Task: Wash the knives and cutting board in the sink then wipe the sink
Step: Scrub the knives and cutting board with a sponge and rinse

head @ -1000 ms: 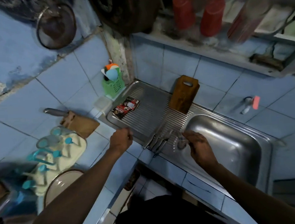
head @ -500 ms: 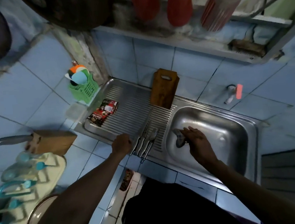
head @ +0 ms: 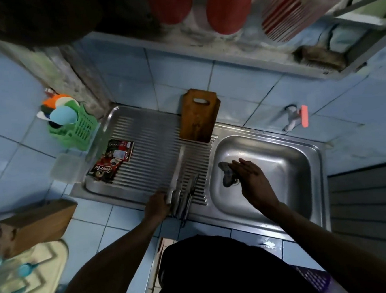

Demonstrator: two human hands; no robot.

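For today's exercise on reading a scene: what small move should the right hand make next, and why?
Probably sweep the grey cloth further across the sink basin: the right hand presses it flat against the basin's left wall, while the knives and cutting board already sit on the drainboard.

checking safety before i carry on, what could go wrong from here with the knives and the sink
The knives lie bunched at the drainboard's front edge with the left hand touching them; reaching in without looking could cut a finger or knock one off. The cutting board only leans against the wall tiles and might slide. The right hand presses a cloth in the sink, near the blades.
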